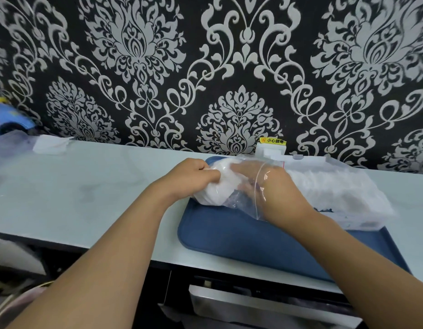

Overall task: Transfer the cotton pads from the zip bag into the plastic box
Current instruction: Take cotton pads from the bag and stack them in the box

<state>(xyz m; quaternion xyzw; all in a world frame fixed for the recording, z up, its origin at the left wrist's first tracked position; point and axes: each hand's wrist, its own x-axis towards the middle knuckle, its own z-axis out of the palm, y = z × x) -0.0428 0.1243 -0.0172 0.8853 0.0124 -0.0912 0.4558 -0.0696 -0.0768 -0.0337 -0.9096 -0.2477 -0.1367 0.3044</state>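
Cotton pads (214, 191): white bunch at frame centre, inside the zip bag (243, 198), over the blue tray (253, 241).
Left hand (189, 178): fingers curled, pinching the bag's end from outside.
Right hand (272, 184): inside the bag; fingers spread on the pads.
Plastic box (336, 188): right of centre, holds pads.
Tabletop (87, 186): pale, carries the tray.

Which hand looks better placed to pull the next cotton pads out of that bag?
Probably the right hand: it is already inside the zip bag, on the cotton pads. The left hand grips the bag from outside, steadying it.
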